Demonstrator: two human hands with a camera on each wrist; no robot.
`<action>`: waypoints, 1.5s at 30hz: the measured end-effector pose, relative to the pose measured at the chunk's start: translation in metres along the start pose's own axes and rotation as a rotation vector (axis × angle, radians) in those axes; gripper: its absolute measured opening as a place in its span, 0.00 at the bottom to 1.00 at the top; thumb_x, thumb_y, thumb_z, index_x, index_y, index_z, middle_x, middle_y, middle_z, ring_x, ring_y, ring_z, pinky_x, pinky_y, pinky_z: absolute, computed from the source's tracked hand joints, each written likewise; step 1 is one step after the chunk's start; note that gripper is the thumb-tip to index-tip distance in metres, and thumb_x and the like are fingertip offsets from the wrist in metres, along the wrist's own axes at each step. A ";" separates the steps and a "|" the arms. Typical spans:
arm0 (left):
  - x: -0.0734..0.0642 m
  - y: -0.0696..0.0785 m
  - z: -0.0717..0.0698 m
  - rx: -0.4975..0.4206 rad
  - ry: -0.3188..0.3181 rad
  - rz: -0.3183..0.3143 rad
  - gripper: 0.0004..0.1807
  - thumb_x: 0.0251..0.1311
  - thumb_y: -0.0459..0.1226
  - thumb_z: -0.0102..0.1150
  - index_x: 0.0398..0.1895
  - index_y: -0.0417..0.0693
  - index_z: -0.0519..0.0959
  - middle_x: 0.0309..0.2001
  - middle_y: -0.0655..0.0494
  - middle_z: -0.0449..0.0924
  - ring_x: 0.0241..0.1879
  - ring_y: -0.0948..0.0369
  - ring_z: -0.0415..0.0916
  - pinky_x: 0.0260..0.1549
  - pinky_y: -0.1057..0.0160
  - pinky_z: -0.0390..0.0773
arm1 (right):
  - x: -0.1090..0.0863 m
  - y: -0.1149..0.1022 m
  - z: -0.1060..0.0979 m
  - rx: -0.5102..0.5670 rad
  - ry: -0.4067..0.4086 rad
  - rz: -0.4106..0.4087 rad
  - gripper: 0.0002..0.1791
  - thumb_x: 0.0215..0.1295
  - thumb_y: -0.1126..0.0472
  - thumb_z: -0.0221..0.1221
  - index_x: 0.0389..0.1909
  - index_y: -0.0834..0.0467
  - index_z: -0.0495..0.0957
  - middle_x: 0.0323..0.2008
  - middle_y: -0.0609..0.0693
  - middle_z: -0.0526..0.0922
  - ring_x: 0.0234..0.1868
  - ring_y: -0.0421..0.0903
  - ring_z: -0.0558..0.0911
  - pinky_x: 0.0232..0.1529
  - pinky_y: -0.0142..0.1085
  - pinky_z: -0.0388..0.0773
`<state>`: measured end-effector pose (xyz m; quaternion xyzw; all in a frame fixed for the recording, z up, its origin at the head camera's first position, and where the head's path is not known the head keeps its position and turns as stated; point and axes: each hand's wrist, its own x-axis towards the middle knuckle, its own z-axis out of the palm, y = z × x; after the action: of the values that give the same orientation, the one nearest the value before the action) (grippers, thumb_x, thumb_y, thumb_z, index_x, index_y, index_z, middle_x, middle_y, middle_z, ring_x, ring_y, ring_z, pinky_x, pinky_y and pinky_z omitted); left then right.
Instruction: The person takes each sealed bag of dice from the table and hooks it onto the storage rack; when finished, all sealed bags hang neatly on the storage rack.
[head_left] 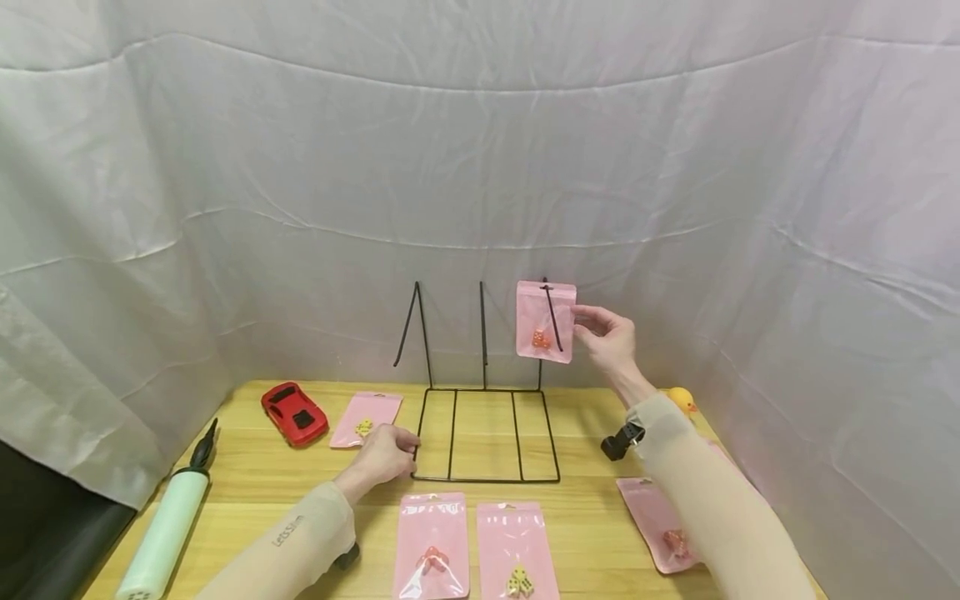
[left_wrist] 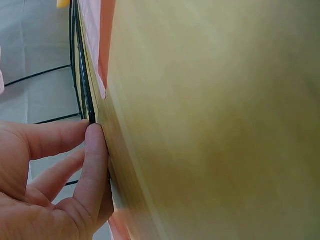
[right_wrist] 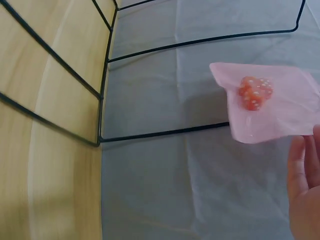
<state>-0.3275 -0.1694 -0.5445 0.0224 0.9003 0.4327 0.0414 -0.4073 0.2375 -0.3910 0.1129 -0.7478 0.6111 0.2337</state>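
A black wire display rack [head_left: 487, 481] stands on the wooden table, with three upright prongs at its back. My left hand [head_left: 382, 457] pinches the left front of its base wire; the left wrist view shows thumb and fingertip meeting at the wire [left_wrist: 85, 75]. On the rack's right prong hangs a pink zip pouch [head_left: 528, 308] with orange-red dice inside, the hook passing through its top hole. My right hand [head_left: 611, 340] holds this pouch's right edge between thumb and fingers. In the right wrist view the pouch [right_wrist: 292, 112] hangs in front of the grey cloth, its far edge partly out of frame.
Pink pouches lie in front of the rack, one with red pieces [head_left: 432, 525] and one with yellow dice [head_left: 513, 529]. Another pouch [head_left: 375, 407] and a red toy car [head_left: 295, 414] lie left, beside a pale green pump [head_left: 167, 533]. A pouch [head_left: 652, 512] and yellow duck [head_left: 681, 400] are right.
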 end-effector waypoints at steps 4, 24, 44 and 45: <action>0.001 -0.004 -0.002 -0.003 -0.021 0.010 0.29 0.45 0.28 0.77 0.57 0.40 0.92 0.45 0.49 0.93 0.42 0.59 0.85 0.35 0.66 0.84 | -0.010 -0.005 -0.013 -0.063 -0.048 0.039 0.18 0.72 0.73 0.68 0.61 0.71 0.87 0.59 0.77 0.88 0.43 0.29 0.92 0.48 0.20 0.86; -0.003 -0.001 -0.007 0.018 -0.021 0.026 0.29 0.46 0.28 0.78 0.58 0.42 0.92 0.47 0.50 0.93 0.44 0.59 0.85 0.40 0.66 0.83 | -0.113 -0.017 -0.121 -0.402 -0.283 0.191 0.24 0.75 0.61 0.71 0.67 0.67 0.84 0.62 0.70 0.89 0.43 0.26 0.88 0.43 0.29 0.89; -0.010 0.011 -0.006 0.027 0.008 -0.014 0.27 0.46 0.28 0.77 0.55 0.45 0.93 0.45 0.54 0.93 0.46 0.59 0.85 0.45 0.64 0.84 | -0.205 0.030 -0.153 -0.607 -0.382 0.462 0.25 0.65 0.61 0.78 0.60 0.67 0.87 0.53 0.63 0.92 0.47 0.45 0.88 0.38 0.30 0.86; -0.012 0.014 -0.006 0.026 0.005 -0.005 0.27 0.47 0.27 0.77 0.55 0.43 0.93 0.45 0.52 0.93 0.46 0.58 0.86 0.45 0.63 0.84 | -0.207 0.031 -0.152 -0.625 -0.371 0.464 0.25 0.63 0.62 0.79 0.60 0.66 0.87 0.52 0.63 0.92 0.47 0.45 0.87 0.36 0.31 0.86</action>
<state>-0.3157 -0.1667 -0.5291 0.0194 0.9060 0.4209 0.0398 -0.2098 0.3670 -0.4965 -0.0265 -0.9319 0.3609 -0.0255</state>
